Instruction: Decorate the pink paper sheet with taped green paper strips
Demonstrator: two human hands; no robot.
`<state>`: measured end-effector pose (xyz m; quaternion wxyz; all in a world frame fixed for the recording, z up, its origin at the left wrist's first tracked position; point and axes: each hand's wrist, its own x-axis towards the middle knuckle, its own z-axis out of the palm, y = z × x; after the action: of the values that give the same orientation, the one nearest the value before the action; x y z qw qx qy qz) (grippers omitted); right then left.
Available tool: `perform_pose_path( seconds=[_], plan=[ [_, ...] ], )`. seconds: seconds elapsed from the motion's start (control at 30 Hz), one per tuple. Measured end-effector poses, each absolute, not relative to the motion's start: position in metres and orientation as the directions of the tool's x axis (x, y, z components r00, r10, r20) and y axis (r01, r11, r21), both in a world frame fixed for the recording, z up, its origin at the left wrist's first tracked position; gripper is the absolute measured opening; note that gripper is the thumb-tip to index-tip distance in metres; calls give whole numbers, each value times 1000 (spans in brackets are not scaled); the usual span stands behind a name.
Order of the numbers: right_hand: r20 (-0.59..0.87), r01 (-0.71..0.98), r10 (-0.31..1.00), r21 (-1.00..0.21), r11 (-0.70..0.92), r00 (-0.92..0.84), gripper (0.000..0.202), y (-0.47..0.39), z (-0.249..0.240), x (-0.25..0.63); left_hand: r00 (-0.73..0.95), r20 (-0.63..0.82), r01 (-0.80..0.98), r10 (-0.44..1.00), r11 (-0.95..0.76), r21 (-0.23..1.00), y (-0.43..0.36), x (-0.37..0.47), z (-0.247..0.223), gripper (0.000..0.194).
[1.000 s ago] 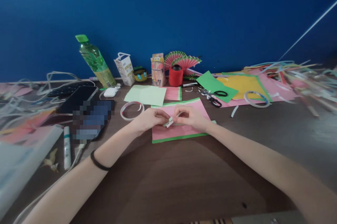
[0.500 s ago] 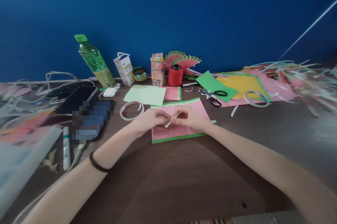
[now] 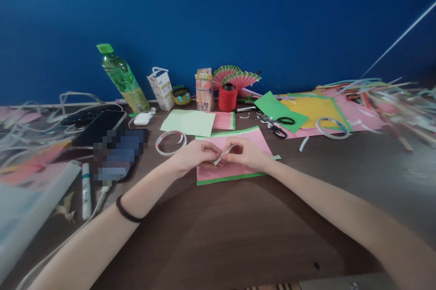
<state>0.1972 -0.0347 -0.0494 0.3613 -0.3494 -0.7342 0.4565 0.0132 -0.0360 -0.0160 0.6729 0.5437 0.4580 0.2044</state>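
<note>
Head view: a thin pale strip (image 3: 217, 161) lies between the fingertips of both hands, above the middle of a pink sheet (image 3: 211, 174) with green borders. The left hand (image 3: 194, 153) pinches the strip's lower end, its fingers partly hidden, while the right hand (image 3: 250, 153) grips it between thumb and forefinger — a curved length rises over the right fingers. The fingertips nearly meet, and the right wrist crosses the sheet's right edge, where a pale green tab (image 3: 277, 157) sticks out.

The pink sheet's lower edge runs below the hands, and brown counter (image 3: 238, 226) stretches from there to its near edge, with the forearms angled in from both sides. A tape roll (image 3: 158, 145) sits just beside the left hand, close to the sheet's left edge. Behind the hands, a light green sheet (image 3: 187, 122) limits the room, with scissors (image 3: 285, 121) beyond the sheet's upper right corner. Farther right — well apart from the fingers — are a white scrap (image 3: 303, 144) and a second roll (image 3: 318, 127).
</note>
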Motion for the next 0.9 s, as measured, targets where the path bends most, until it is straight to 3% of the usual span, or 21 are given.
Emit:
perform_pose_path(
  seconds=[0.27, 0.4, 0.5, 0.7, 0.9],
  plan=[
    [206, 119, 884, -953, 278, -419, 21, -34, -49, 197, 536, -359, 215, 764, 287, 933, -35, 11, -18, 14],
    [209, -14, 935, -977, 214, -287, 25, -33, -48, 197, 520, -374, 186, 767, 326, 927, -34, 12, -20, 16],
    [186, -90, 940, -982, 167, -287, 34, -33, -49, 196, 524, -365, 161, 769, 331, 930, -34, 12, -21, 14],
    [244, -159, 907, -967, 200, -343, 34, -34, -50, 194, 489, -204, 259, 848, 83, 962, -35, 14, -19, 7],
    [204, -223, 932, -965, 139, -300, 34, -31, -51, 196, 495, -285, 113, 821, 264, 958, -33, 13, -20, 7]
  ],
)
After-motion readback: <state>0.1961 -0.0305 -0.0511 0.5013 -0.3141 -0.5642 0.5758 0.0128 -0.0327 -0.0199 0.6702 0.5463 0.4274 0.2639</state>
